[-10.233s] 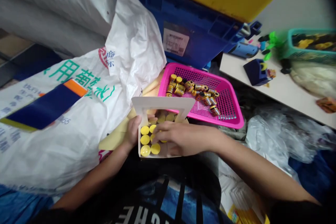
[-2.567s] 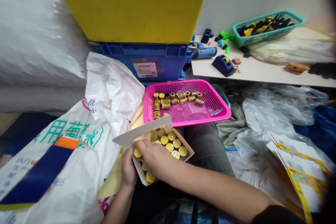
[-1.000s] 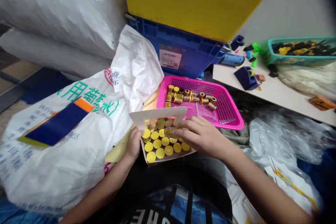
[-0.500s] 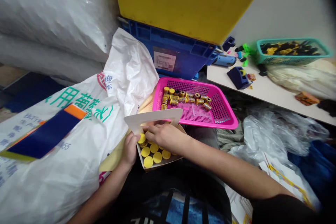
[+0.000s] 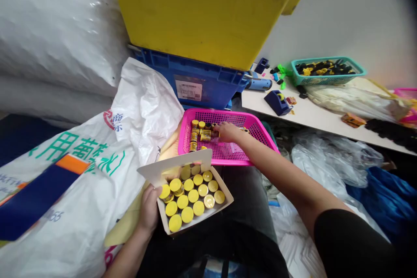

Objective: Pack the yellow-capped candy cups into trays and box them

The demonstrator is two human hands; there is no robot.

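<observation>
On my lap rests an open cardboard box (image 5: 230, 199) with its lid flap raised, packed with rows of small yellow-capped jars (image 5: 187, 214). My left hand (image 5: 150, 208) grips the box's left side, its thumb by the corner jar. Beyond the box stands a pink plastic basket (image 5: 273, 142) holding several more small yellow jars (image 5: 194, 135), some lying on their sides. My right hand (image 5: 227, 132) reaches down into this basket among the jars. Its fingertips are partly hidden, so whether a jar is between them does not show.
A white woven sack (image 5: 81, 191) with a dark blue flat piece (image 5: 35, 202) lies at left. Behind the basket, a yellow bin (image 5: 202, 17) sits on a blue crate (image 5: 156, 63). A table (image 5: 312, 117) at right carries a teal basket (image 5: 329, 79) and a tape dispenser (image 5: 278, 103).
My right hand has moved from the cardboard box up and right into the pink basket. My left hand still holds the box. The view has shifted, and more of the jars in the box show.
</observation>
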